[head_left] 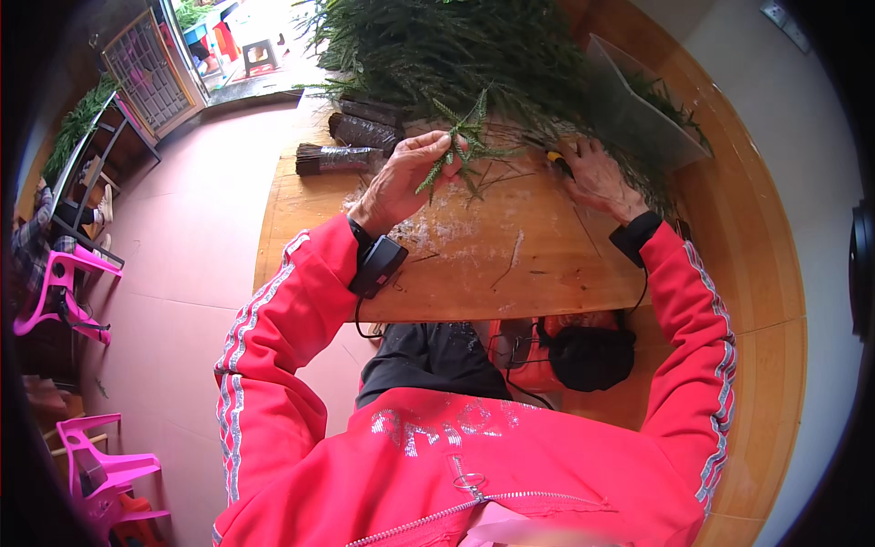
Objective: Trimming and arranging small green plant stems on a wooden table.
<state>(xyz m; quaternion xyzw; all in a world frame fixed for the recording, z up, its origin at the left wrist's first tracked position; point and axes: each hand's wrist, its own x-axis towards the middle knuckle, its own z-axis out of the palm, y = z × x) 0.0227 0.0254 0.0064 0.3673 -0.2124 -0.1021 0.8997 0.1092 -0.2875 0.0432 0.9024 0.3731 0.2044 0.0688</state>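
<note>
My left hand [410,178] pinches a small green artificial sprig [471,117] over the wooden table [538,269], its leafy arms spreading past my fingers. At the table's right side, my right hand [602,180] is closed around a tool with a yellow and black handle [558,161]. The tool's working end is hard to make out among thin dark stems. Just left of my left hand lie several bundles of dark wire-like stems [314,159] wrapped in clear film. A large heap of green fronds [437,46] covers the table's far side.
A translucent plastic panel or bin [643,105] stands at the far right against the greenery. Loose stems and white flecks are scattered on the tabletop. Pink plastic chairs [59,283] stand on the left floor, near a person in a plaid sleeve [35,239]. A black bag [592,357] sits beneath the table.
</note>
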